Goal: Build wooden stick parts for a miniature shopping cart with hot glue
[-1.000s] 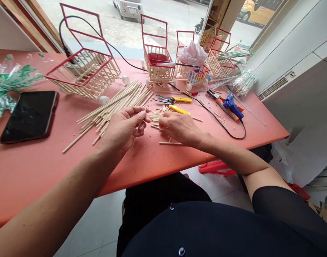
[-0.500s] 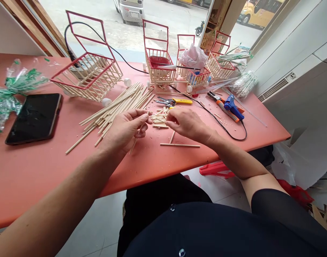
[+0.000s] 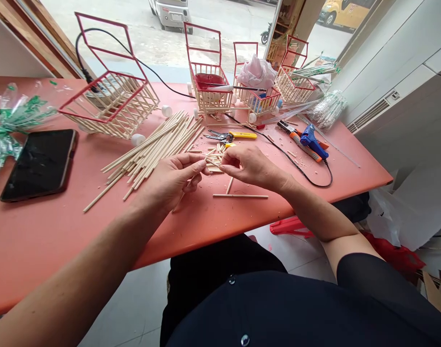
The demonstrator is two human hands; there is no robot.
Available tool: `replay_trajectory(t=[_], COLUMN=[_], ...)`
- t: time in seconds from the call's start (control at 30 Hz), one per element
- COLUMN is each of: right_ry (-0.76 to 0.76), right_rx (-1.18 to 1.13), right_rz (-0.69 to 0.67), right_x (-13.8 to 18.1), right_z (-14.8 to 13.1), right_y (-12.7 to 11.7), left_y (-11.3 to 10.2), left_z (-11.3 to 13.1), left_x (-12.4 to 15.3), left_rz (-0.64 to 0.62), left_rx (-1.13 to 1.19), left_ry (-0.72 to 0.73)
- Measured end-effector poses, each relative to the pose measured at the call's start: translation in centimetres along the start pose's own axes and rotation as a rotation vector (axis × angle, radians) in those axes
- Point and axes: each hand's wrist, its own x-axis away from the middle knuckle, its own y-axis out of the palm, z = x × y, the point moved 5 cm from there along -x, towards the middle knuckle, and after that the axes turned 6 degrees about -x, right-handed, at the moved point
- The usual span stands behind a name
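My left hand (image 3: 179, 178) is closed on a thin wooden stick, whose lower end shows beneath the palm. A short wooden stick (image 3: 214, 164) spans the gap between my two hands, its left end at the left fingertips. My right hand (image 3: 251, 166) pinches the other end of this short stick between thumb and fingers. Behind and under the fingers lies a heap of short stick pieces (image 3: 218, 150), partly hidden. Just in front of the right hand, a longer stick (image 3: 241, 196) rests flat, with another stick (image 3: 229, 185) meeting it at an angle.
Long wooden sticks (image 3: 155, 147) lie piled to the left, near a black tablet (image 3: 39, 165). Yellow-handled wire strippers (image 3: 242, 135) lie behind the hands. A blue glue gun (image 3: 313, 141) with a cord is at right. Several stick-built carts (image 3: 112, 103) line the back of the red table (image 3: 97, 250).
My right hand has come to grip a short stick that now reaches to my left fingertips. The left hand has turned slightly. The camera view has shifted a little.
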Motion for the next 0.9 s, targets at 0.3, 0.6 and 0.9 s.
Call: replay_trajectory(t=[0.3,0.6,0.9], right_ry=[-0.005,-0.049,-0.059], right_rx=[-0.122,-0.231,-0.485], right_rz=[-0.012,-0.048,-0.307], right_x=[0.1,0.0,-0.1], right_z=[0.5,1.3,0.8], right_y=[0.4,0.7,1.2], left_y=[0.3,0.5,0.8], left_z=[0.3,0.6,0.7], left_x=[0.2,0.3,0.7], left_rz=[0.011,0.019,0.012], left_rx=[-0.024,0.026,-0.020], left_ry=[0.022,0.020,0.023])
